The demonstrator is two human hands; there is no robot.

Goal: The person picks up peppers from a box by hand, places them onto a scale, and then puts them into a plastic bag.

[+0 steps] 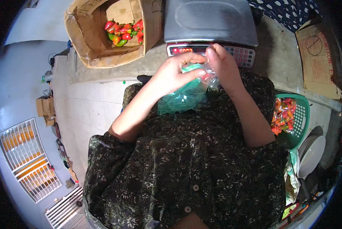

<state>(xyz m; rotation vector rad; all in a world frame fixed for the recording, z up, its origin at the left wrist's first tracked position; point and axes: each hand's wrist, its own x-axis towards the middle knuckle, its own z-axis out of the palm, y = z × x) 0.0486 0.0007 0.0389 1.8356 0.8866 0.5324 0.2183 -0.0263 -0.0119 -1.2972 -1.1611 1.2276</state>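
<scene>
Above my lap, my left hand (176, 72) and my right hand (223, 68) meet at a small clear plastic bag (213, 80). The left thumb and curled fingers close on one side of it. On the other side, my right fingers pinch its upper part. Something red shows through the clear plastic, too small to make out. Beneath my left hand, a crumpled green plastic bag (182, 99) lies on my lap.
A digital scale (211, 23) stands just beyond my hands. To its left, an open cardboard box (83, 38) holds red and green peppers (123, 32). At my right is a green basket (302, 114) with bagged peppers (283, 114); behind it stands another cardboard box (317, 61).
</scene>
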